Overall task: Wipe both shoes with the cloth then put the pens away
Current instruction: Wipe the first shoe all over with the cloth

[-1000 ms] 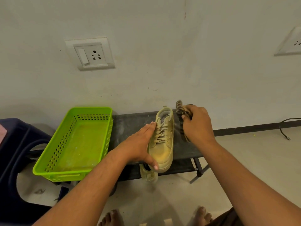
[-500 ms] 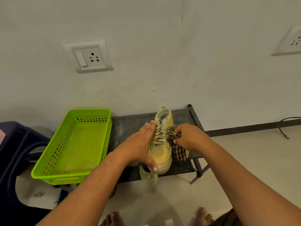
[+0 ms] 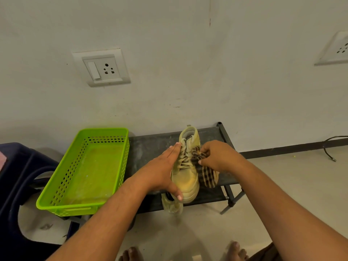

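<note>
Since a second ago, the right hand (image 3: 219, 156) has come down from the far side of the shoe and now rubs the checked cloth (image 3: 206, 174) on the shoe's right side, by the laces. No words or brand names can be read anywhere.

Far left sits a dark blue plastic stool (image 3: 17, 185). Next to it is a bright green plastic basket (image 3: 56, 187) with little holes in its walls. It rests at the left end of the surface (image 3: 150, 146), a dark, dusty shoe rack with thin black legs.

The left hand (image 3: 160, 174) lies flat and open against the left side of the tan lace-up shoe (image 3: 186, 178), with the thumb by the toe. That shoe stands on the surface with its toe pointing at the person. Under its toe, a second tan shoe (image 3: 172, 204) peeks out from the rack's lower shelf.

The right hand is pinched shut on the cloth, and the cloth hangs down touching the shoe.

Behind everything is a white wall with a switch and socket plate (image 3: 101, 67), and another socket plate (image 3: 337, 48) far right. A black cable (image 3: 328, 149) lies on the pale floor. Two bare feet (image 3: 131, 254) show at the bottom.
</note>
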